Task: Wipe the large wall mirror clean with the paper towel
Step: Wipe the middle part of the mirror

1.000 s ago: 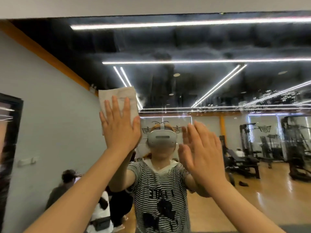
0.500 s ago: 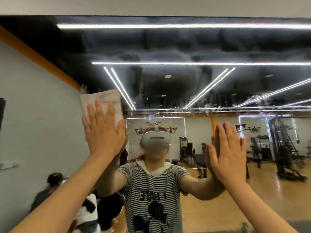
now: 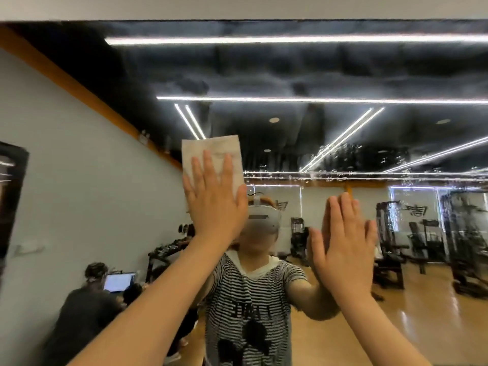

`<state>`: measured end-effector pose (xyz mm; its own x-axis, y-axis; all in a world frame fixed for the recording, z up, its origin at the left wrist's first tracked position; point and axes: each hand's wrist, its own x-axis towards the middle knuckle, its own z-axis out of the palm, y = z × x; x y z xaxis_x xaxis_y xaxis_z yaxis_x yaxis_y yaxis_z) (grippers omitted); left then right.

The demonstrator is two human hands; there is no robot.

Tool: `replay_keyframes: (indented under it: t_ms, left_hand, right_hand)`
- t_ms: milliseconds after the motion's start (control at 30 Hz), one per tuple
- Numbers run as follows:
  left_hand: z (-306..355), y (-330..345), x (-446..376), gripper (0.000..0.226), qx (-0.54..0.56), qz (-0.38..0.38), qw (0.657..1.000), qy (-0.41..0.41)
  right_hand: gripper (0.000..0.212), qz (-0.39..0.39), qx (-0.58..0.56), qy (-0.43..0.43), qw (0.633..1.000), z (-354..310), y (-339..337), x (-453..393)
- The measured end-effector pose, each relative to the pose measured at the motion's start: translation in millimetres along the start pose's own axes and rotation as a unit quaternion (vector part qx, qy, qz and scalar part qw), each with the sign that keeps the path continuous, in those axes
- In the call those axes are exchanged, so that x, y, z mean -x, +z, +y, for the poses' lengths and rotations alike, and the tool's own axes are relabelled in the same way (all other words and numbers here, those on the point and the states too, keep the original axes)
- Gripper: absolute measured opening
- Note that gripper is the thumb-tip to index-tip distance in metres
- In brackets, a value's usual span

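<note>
The large wall mirror [image 3: 303,75] fills almost the whole view and reflects a gym. My left hand [image 3: 215,200] lies flat with straight fingers on a folded white paper towel [image 3: 214,155] and presses it against the glass at centre. The towel's upper half shows above my fingertips. My right hand [image 3: 343,244] is open and flat against the mirror to the right, a little lower, holding nothing. A band of water droplets [image 3: 343,165] and smears clings to the glass right of the towel.
The mirror's top edge [image 3: 237,20] meets a pale wall strip above. My own reflection in a striped shirt [image 3: 248,299] stands between my arms. Reflected are gym machines [image 3: 422,233] at right and a seated person with a laptop [image 3: 92,299] at lower left.
My left hand has slid the towel to the right across the glass, from the left part of the view to the centre. My right hand stays flat on the mirror.
</note>
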<state>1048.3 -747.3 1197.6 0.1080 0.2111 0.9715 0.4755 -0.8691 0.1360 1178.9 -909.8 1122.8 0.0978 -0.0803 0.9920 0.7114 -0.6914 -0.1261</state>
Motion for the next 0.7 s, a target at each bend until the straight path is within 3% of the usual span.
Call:
replay_keyframes:
  t_ms: [233,400,567,700]
  left_hand:
    - [-28,-5,-7,0.070,0.013,-0.027,0.998,0.056]
    - [-65,-12,-12,0.062,0.024,0.014,0.995,-0.093]
    - [-34,-9,-12,0.065,0.027,0.034,0.985,-0.166]
    - [24,-2,-8,0.068,0.018,0.019,0.998,-0.065]
  right_hand:
    - [0.066,0.007,-0.013,0.003,1.000,1,-1,0]
    - [0.065,0.013,-0.009,0.004,1.000,2,1,0]
    - [0.065,0.027,0.006,0.003,1.000,0,3,0]
    - [0.065,0.026,0.008,0.002,1.000,0,3,0]
